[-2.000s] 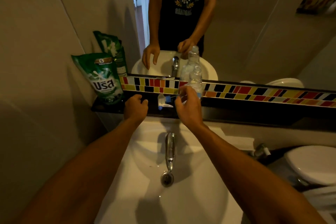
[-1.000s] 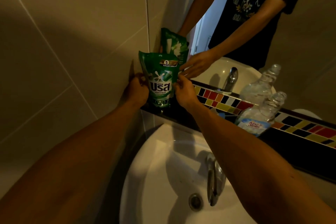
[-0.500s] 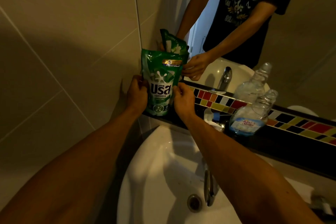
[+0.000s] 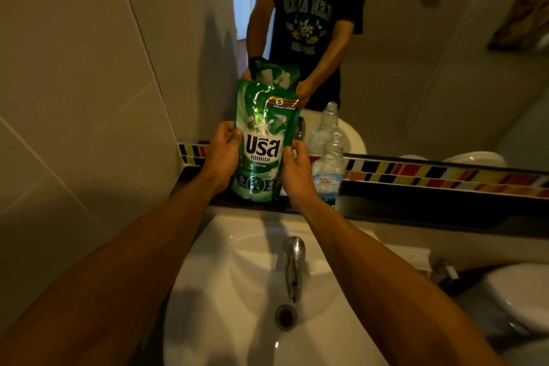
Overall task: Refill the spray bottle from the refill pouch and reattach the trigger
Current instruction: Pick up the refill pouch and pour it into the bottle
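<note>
A green refill pouch [image 4: 263, 140] with white lettering is held upright above the dark shelf [image 4: 416, 202], in front of the mirror. My left hand [image 4: 221, 154] grips its left edge and my right hand [image 4: 298, 171] grips its lower right edge. Just right of the pouch stands a clear plastic spray bottle [image 4: 329, 169] with no trigger on its open neck and a small label low on its body. The trigger is hidden behind the pouch and my right hand.
A white sink [image 4: 237, 291] with a chrome tap [image 4: 294, 264] and a drain [image 4: 285, 315] lies below the shelf. A coloured tile strip [image 4: 445, 175] runs under the mirror, which reflects me. A tiled wall [image 4: 74, 98] is at the left, a toilet [image 4: 517, 297] at the right.
Both hands took the pouch from the shelf's left corner, lifted it and carried it right, next to the bottle. The camera swung back to face the sink.
</note>
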Available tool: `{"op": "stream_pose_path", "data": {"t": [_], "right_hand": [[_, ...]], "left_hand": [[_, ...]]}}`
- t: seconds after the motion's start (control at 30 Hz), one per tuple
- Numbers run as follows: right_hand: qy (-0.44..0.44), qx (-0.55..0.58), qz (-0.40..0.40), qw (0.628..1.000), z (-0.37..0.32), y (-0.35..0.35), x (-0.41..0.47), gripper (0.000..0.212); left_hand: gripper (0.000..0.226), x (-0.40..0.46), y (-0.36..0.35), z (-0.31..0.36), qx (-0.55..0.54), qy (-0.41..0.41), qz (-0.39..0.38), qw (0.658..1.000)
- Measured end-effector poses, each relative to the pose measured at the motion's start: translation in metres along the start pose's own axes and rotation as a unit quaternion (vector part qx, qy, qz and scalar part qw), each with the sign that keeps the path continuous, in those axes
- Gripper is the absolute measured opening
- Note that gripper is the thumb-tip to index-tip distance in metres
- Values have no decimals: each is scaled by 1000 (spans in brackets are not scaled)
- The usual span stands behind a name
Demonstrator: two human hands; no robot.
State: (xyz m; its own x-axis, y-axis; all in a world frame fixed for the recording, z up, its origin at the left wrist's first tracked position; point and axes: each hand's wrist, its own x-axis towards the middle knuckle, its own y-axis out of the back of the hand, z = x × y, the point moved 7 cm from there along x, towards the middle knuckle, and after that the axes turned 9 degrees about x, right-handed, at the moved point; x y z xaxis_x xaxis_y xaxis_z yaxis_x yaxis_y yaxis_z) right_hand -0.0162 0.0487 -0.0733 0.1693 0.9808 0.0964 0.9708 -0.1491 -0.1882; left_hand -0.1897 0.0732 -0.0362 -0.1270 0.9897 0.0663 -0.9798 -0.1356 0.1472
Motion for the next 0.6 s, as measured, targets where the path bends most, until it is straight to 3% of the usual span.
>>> {"op": "stream_pose_path", "data": {"t": [0.23, 0.6], "right_hand": [[-21, 24, 43, 999, -15, 52, -23, 19], [-40, 49, 62, 996, -14, 72, -42, 25]], "left_hand": [[11, -17, -50, 21, 9, 0, -83, 997], [29, -27, -66, 39, 87, -23, -116, 989]]}}
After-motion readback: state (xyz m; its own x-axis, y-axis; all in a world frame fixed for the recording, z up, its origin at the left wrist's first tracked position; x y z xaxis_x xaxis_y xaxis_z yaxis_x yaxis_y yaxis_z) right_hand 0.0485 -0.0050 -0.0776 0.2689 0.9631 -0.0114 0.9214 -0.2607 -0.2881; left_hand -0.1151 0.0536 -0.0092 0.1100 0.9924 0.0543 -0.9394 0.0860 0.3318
